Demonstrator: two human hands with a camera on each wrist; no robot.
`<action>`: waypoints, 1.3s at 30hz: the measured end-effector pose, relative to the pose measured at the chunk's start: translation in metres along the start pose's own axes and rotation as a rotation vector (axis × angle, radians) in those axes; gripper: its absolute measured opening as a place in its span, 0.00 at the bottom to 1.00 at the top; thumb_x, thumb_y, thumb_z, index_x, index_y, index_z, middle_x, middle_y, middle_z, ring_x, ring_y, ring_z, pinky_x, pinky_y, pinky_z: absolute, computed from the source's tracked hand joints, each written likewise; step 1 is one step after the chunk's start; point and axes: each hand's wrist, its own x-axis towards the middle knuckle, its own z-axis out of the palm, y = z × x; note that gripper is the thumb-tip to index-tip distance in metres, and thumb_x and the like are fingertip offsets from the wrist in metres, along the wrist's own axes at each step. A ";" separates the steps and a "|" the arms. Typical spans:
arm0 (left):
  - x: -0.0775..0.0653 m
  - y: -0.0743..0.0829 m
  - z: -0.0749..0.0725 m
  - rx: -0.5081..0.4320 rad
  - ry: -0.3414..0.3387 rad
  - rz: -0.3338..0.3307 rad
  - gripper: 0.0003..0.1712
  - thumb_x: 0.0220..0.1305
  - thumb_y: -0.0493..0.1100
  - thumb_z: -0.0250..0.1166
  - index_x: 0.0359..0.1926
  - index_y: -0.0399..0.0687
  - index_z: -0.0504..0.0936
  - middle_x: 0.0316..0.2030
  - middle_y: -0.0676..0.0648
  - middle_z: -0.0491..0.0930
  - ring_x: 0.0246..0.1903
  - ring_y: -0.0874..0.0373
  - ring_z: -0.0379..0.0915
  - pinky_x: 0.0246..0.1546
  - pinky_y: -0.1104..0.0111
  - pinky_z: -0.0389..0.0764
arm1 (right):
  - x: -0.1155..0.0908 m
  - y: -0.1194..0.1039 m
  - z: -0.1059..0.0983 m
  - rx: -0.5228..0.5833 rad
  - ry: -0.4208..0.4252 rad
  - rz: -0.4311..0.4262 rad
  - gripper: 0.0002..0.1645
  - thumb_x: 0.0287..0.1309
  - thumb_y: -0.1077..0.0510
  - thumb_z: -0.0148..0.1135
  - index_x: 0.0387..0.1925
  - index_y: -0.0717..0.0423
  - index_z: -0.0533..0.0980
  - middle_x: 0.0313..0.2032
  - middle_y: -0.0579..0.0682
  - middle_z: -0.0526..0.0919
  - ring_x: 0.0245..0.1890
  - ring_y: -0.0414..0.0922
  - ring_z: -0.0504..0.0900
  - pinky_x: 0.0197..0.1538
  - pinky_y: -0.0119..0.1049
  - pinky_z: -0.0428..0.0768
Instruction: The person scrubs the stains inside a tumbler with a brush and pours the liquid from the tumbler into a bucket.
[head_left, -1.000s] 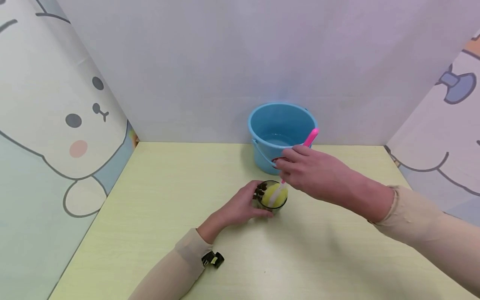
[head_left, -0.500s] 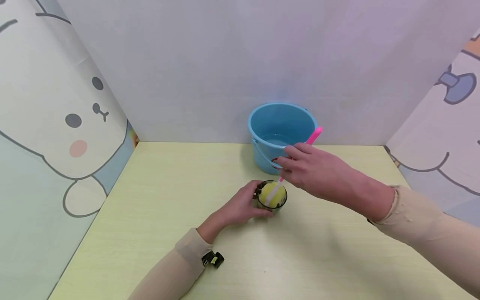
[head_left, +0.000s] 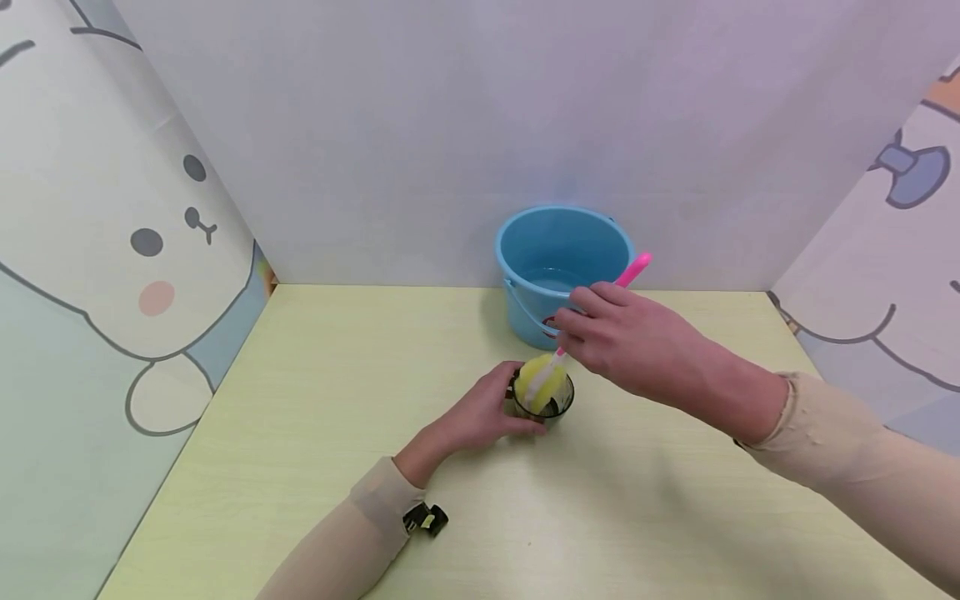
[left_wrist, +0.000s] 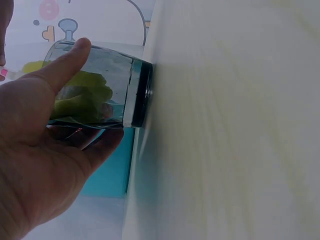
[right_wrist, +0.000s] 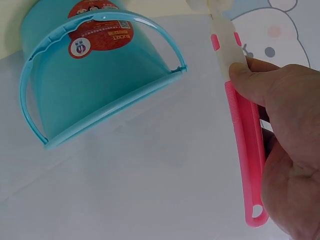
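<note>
My left hand (head_left: pixel 483 414) holds a clear, dark-tinted glass (left_wrist: pixel 120 75) with fingers and thumb around its side. The glass stands upright on the table, as the left wrist view shows. My right hand (head_left: pixel 630 337) grips a pink-and-white cup brush (right_wrist: pixel 246 135) by its handle, thumb on the white part near the neck. The brush slants down to the left, and its yellow sponge head (head_left: pixel 542 383) sits inside the mouth of the glass, partly above the rim. In the right wrist view the sponge is mostly out of frame.
A light blue bucket (head_left: pixel 525 312) with its handle lowered stands just behind the glass, near the back wall. Cartoon-printed panels (head_left: pixel 172 250) flank the pale wooden table (head_left: pixel 337 358). A small black device (head_left: pixel 426 518) is at the left sleeve.
The sponge head has shifted up and to the left within the glass mouth. The brush handle's end has moved slightly right. My left hand and the glass have stayed put.
</note>
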 end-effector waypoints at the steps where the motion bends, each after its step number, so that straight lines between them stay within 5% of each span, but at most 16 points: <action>1: 0.000 0.000 0.000 0.002 0.000 -0.001 0.51 0.56 0.50 0.85 0.74 0.46 0.65 0.62 0.51 0.74 0.60 0.58 0.74 0.65 0.63 0.76 | 0.000 0.000 0.000 -0.001 0.004 0.001 0.39 0.39 0.53 0.92 0.54 0.61 0.85 0.43 0.55 0.79 0.43 0.54 0.73 0.47 0.42 0.75; 24: 0.001 0.000 0.000 0.040 0.011 0.019 0.52 0.55 0.50 0.85 0.74 0.46 0.66 0.65 0.50 0.74 0.64 0.57 0.72 0.69 0.63 0.72 | 0.001 0.002 -0.018 -0.101 -0.058 -0.010 0.34 0.35 0.53 0.93 0.44 0.63 0.85 0.40 0.58 0.78 0.43 0.55 0.72 0.44 0.42 0.72; 39: 0.000 0.000 0.000 0.024 0.004 0.029 0.53 0.56 0.50 0.85 0.75 0.46 0.65 0.65 0.50 0.74 0.64 0.53 0.72 0.69 0.61 0.73 | -0.003 0.003 -0.027 -0.054 -0.111 -0.015 0.36 0.32 0.51 0.94 0.46 0.58 0.87 0.42 0.57 0.79 0.45 0.55 0.71 0.46 0.43 0.73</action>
